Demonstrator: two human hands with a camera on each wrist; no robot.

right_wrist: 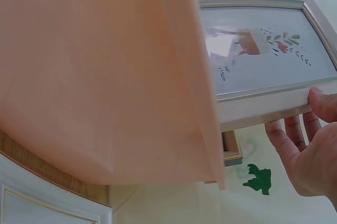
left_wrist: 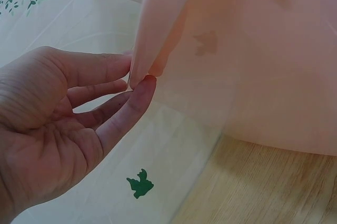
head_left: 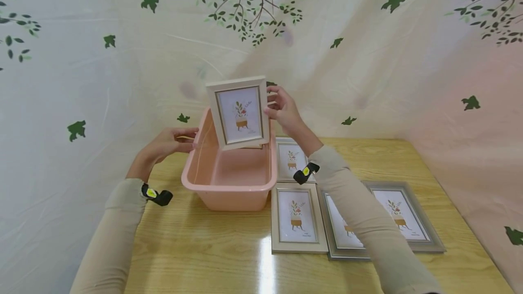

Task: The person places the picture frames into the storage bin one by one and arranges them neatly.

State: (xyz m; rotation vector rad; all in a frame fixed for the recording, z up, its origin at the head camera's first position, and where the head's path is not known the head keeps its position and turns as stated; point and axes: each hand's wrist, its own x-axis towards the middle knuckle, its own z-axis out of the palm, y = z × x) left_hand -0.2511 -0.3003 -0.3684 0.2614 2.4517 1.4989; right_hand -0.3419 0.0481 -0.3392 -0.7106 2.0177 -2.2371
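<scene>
A cream picture frame [head_left: 214, 103] with a potted-plant print is held tilted above the back of a pink plastic tub [head_left: 229, 188]. My right hand [head_left: 283, 110] grips its right edge between thumb and fingers, which the right wrist view shows on the frame's side [right_wrist: 274, 110]. With thumb and fingertips my left hand [head_left: 165, 144] pinches the tub's left rim, seen closely in the left wrist view [left_wrist: 139, 66]. Beyond the tub's rim, the right wrist view shows a corner of another frame [right_wrist: 231, 155], mostly hidden.
Right of the tub, several framed prints lie on the wooden table [head_left: 196, 248]: a white one [head_left: 286, 178], a cream one [head_left: 300, 247], and two grey ones [head_left: 347, 254], [head_left: 429, 235] partly under my right forearm. A leaf-patterned cloth [head_left: 155, 58] hangs behind.
</scene>
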